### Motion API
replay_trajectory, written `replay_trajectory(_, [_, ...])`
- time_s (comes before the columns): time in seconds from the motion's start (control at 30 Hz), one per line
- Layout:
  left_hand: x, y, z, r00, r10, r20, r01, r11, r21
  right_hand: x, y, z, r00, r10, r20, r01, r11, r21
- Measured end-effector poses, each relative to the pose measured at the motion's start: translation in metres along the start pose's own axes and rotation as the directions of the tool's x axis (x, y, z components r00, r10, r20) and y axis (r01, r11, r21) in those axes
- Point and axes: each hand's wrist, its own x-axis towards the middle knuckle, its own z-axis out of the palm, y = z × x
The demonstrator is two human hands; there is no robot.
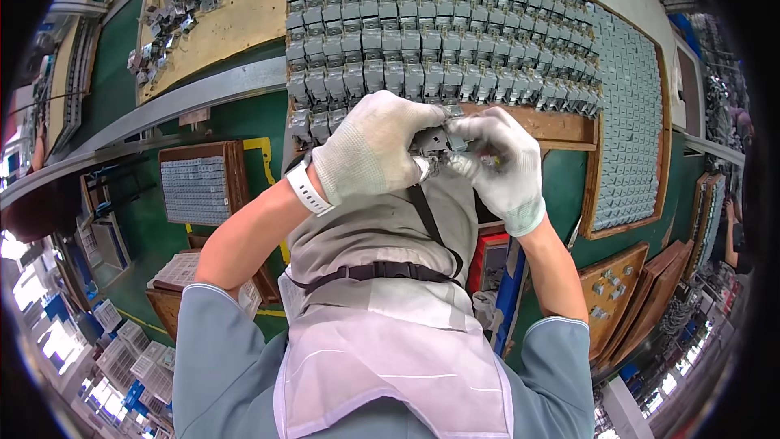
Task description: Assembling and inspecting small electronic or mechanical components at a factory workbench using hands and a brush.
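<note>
Both my hands wear white knit gloves and meet in front of my apron, at the near edge of a wooden tray. My left hand (375, 145) grips a small grey-and-silver metal part (435, 142) from its left side. From the right, my right hand (505, 164) closes on the same part, its thumb and fingers pressed against it. The fingers hide much of the part. Just beyond my hands, rows of similar grey block-shaped parts (398, 41) fill the tray, whose bare wooden near end (561, 128) shows to the right.
At the upper left, loose metal pieces (185, 12) lie heaped on a tan board (236, 28). A metal rail (219, 85) runs beside it. Another tray (630, 122) of grey parts stands right. Lower right, a wooden board (617, 276) carries several small parts. Stacked trays (199, 183) sit left.
</note>
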Motion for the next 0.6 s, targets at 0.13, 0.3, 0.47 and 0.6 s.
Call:
replay_trajectory(0.13, [-0.001,0.005,-0.001,0.99,0.12,0.075,-0.12,0.993,0.0,-0.011,0.003,-0.009,0.998,0.008,0.059,-0.01,0.999,0.034])
replay_trajectory(0.3, [-0.006,0.01,0.026,0.985,0.17,0.021,-0.17,0.985,0.002,-0.02,0.009,-0.015,0.999,-0.016,0.039,0.015,0.999,0.029])
replay_trajectory(0.47, [0.007,0.016,0.034,0.995,0.097,0.023,-0.096,0.994,-0.047,-0.03,0.008,-0.028,0.976,0.216,-0.002,-0.211,0.958,0.194])
replay_trajectory(0.6, [0.024,0.014,0.063,0.972,0.023,-0.232,-0.086,0.96,-0.265,-0.05,-0.009,-0.035,0.984,0.167,-0.066,-0.172,0.982,-0.077])
